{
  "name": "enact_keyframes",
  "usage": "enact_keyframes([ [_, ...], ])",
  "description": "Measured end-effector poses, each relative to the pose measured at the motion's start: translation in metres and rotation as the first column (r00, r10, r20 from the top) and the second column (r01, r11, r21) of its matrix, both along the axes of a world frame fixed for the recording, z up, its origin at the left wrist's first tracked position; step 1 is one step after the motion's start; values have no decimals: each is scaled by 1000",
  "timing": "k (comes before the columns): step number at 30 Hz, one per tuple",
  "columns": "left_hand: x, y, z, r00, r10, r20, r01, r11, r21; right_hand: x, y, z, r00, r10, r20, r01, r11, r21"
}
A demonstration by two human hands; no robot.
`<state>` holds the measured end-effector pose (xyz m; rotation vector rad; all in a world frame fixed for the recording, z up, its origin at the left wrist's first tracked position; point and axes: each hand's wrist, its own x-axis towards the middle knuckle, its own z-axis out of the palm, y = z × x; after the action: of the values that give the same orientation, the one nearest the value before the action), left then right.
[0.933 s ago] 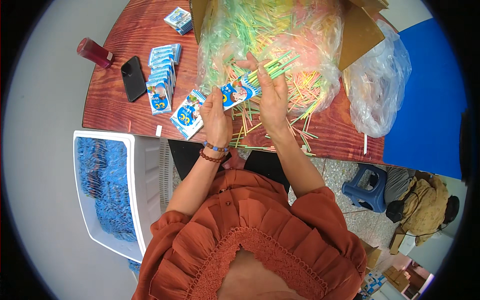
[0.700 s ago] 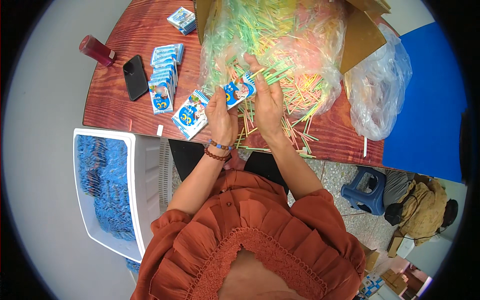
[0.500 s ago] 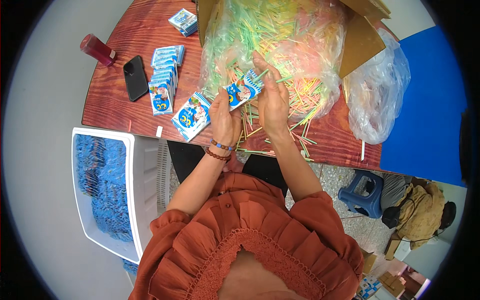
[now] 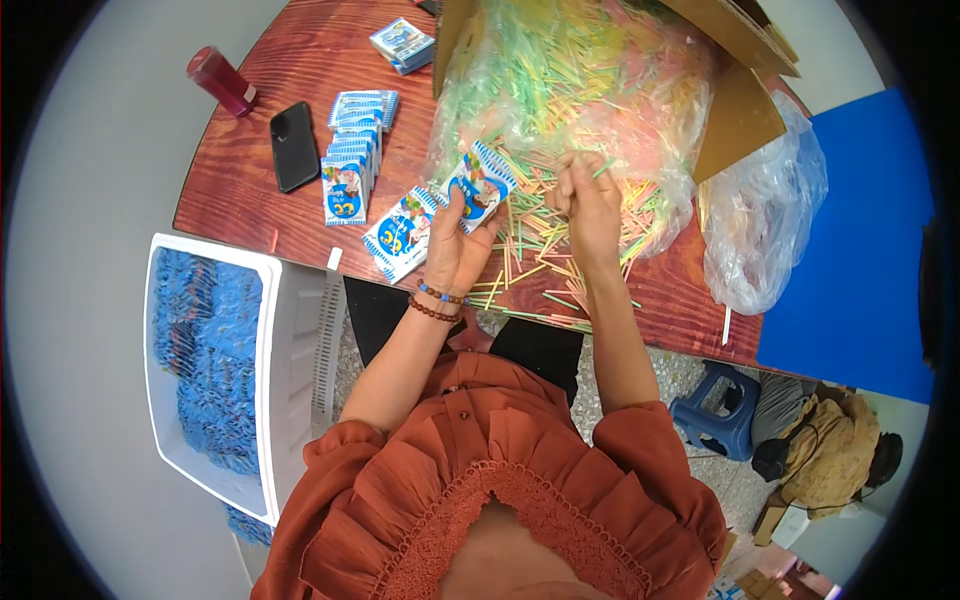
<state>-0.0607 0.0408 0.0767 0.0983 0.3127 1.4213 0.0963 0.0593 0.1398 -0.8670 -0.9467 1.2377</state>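
Observation:
My left hand (image 4: pixel 460 248) grips a small blue-and-white packet (image 4: pixel 482 182), thumb on its printed face. Just below it, another packet of the same kind (image 4: pixel 396 238) lies flat on the table, partly covered by that hand. Over the heap of thin pastel sticks (image 4: pixel 560 70), my right hand (image 4: pixel 592 212) has its fingers pinched together, with a green stick (image 4: pixel 603 168) showing at the fingertips. The heap sits in a clear plastic bag inside a cardboard box (image 4: pixel 745 130), and loose sticks spill toward the table's near edge.
An overlapping row of packets (image 4: pixel 352 150) lies left of my hands, with a small stack (image 4: pixel 402 45) behind. Further left are a black phone (image 4: pixel 293 147) and a red bottle (image 4: pixel 222 82). A white bin (image 4: pixel 265 390) of blue packets stands below. Crumpled plastic (image 4: pixel 755 210) lies at right.
My right hand has moved right, from beside the packet's end to over the sticks, and its fingers have closed. The green sticks seen at the packet's end no longer show there.

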Motion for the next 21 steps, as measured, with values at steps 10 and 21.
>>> enact_keyframes([
  [10,-77,-25,11,886,305,-348,-334,942,-22,-118,-5,-12,886,280,370,-242,959,-148],
  [21,-214,-44,-25,57,500,-864,-631,688,357,-252,52,-47,377,259,889,-397,913,-97],
])
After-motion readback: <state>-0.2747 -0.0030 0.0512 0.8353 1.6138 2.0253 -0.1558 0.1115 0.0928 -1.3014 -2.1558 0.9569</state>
